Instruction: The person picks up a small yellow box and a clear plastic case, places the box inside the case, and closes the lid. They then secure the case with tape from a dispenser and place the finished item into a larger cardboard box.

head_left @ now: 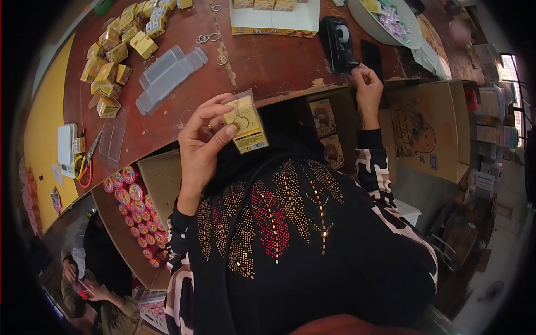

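Note:
My left hand [205,131] is closed round a clear plastic case with a small yellow box [245,125] inside. A metal ring [240,123] shows on the case's front, by my thumb. At the table's front edge, my right hand [367,92] pinches at the cutter end of a black tape dispenser [338,47]. The tape between those fingertips is too small to see clearly. Flat, clear plastic cases [172,75] lie on the table beyond my left hand.
Many small yellow boxes [106,72] are heaped on the red table [268,61]. Metal rings [207,38], a white tray [273,23], a bowl [385,25] and scissors [84,167] lie about. Cardboard boxes [430,128] stand below the edge. Another person's hands [100,291] work at lower left.

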The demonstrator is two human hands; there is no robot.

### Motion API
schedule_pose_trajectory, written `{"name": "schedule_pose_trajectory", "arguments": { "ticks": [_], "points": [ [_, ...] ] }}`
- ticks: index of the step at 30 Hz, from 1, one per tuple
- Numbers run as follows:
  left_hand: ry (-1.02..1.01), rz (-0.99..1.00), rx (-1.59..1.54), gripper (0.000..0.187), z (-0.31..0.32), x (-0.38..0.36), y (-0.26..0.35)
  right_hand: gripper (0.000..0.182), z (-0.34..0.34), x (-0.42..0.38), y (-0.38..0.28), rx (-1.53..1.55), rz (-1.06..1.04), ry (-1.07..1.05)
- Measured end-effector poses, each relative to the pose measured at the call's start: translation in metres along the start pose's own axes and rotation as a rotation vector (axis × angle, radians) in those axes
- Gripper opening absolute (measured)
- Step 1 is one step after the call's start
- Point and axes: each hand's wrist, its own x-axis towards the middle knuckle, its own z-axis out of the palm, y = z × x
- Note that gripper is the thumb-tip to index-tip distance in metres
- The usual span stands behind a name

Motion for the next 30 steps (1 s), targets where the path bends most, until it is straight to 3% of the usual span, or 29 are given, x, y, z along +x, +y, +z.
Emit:
{"name": "schedule_pose_trajectory", "arguments": {
  "ticks": [1,3,5,7,8,9,12,16,30],
  "points": [
    [-0.001,0.027,0.039,0.028,0.0,0.001,-0.001,0.017,0.0,-0.001,-0.004,0.007,0.001,-0.019],
    [0.038,0.046,0.097,0.028,-0.001,-0.001,-0.001,0.012,0.011,-0.011,-0.048,-0.143,-0.278,0.05],
    [0.035,0.189,0.268,0.028,0.006,0.0,-0.001,0.011,0.031,-0.026,-0.09,-0.005,-0.192,-0.046],
    [0.071,0.211,0.326,0.029,0.011,0.0,0.002,0.01,0.051,-0.044,-0.118,0.121,-0.118,-0.116],
    [0.062,0.284,0.47,0.029,0.01,0.001,0.002,0.013,0.065,-0.055,-0.129,0.256,-0.07,-0.3],
    [0.051,0.358,0.611,0.03,0.01,0.002,0.002,0.016,0.077,-0.065,-0.14,0.388,-0.026,-0.483],
    [0.077,0.48,0.781,0.032,0.016,0.001,0.009,0.042,0.109,-0.09,-0.165,0.513,0.154,-0.676],
    [0.094,0.526,0.737,0.034,0.017,0.001,0.006,0.048,0.13,-0.101,-0.16,0.55,0.219,-0.707],
    [0.196,0.738,0.866,0.031,0.012,0.002,-0.003,0.041,0.138,-0.101,-0.163,0.351,0.296,-0.704]
  ]
}}
